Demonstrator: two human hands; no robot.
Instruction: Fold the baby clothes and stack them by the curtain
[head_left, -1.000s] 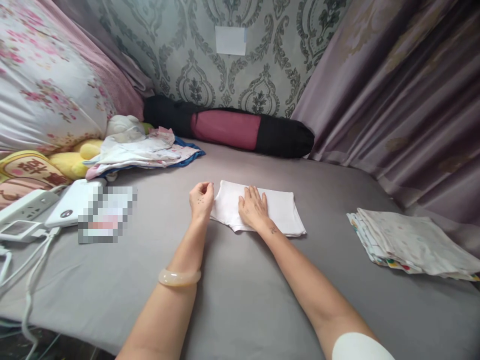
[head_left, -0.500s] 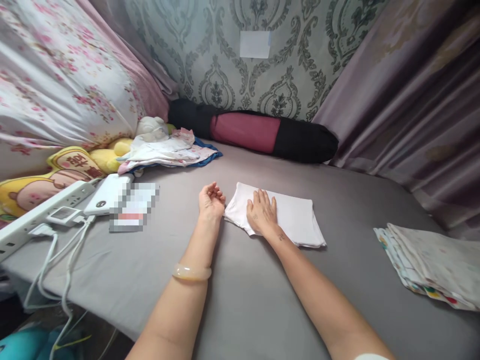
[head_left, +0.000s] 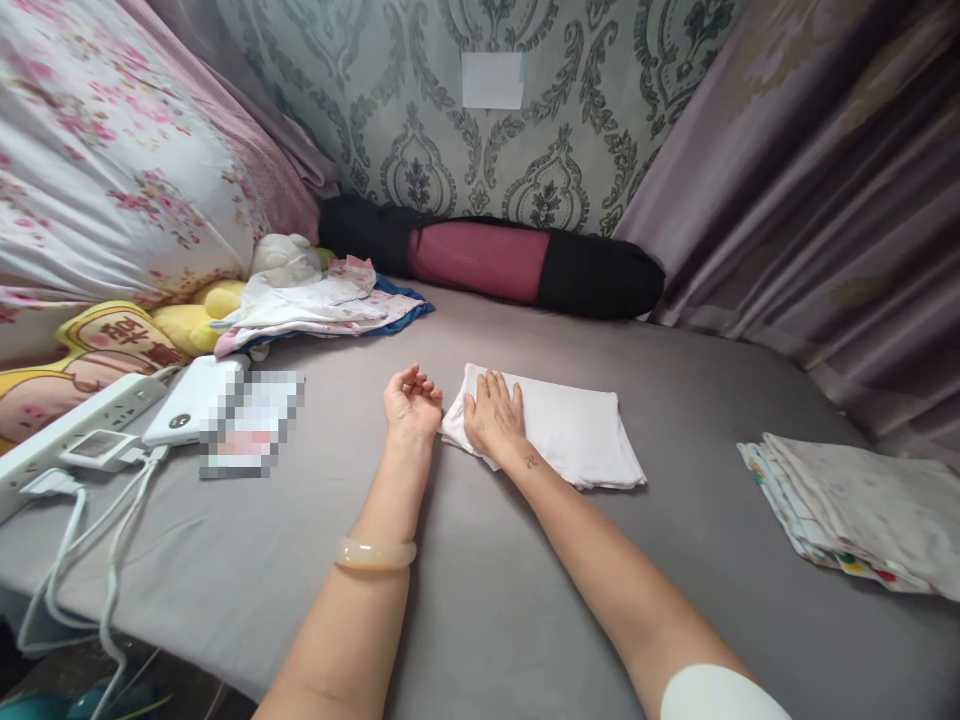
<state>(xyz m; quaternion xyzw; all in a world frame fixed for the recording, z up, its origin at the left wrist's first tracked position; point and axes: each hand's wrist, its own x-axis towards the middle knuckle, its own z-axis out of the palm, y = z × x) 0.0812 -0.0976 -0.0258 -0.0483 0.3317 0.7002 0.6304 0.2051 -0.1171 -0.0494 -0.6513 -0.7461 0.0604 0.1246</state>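
A folded white cloth point(head_left: 574, 425) lies flat on the grey bed sheet, its layers showing along the front and left edges. My right hand point(head_left: 495, 412) rests palm down on the cloth's left part, with the fingers stretched out and pointing away from me. Just beyond the left edge of the cloth is my left hand point(head_left: 414, 400), palm turned up and fingers loosely curled. Nothing is in that palm. A pale bangle point(head_left: 375, 554) circles my left forearm.
Folded patterned cloths point(head_left: 855, 510) are stacked at the right. Further left lie a pixelated flat object point(head_left: 251, 425), a white power bank point(head_left: 196, 400) and a power strip point(head_left: 97, 430) with cables. Crumpled clothes point(head_left: 322, 305) and a black-and-red bolster point(head_left: 480, 262) lie at the back.
My right hand has slid leftward across the white cloth toward its left edge. The left hand stays beside the cloth, palm up. The whole view has shifted slightly.
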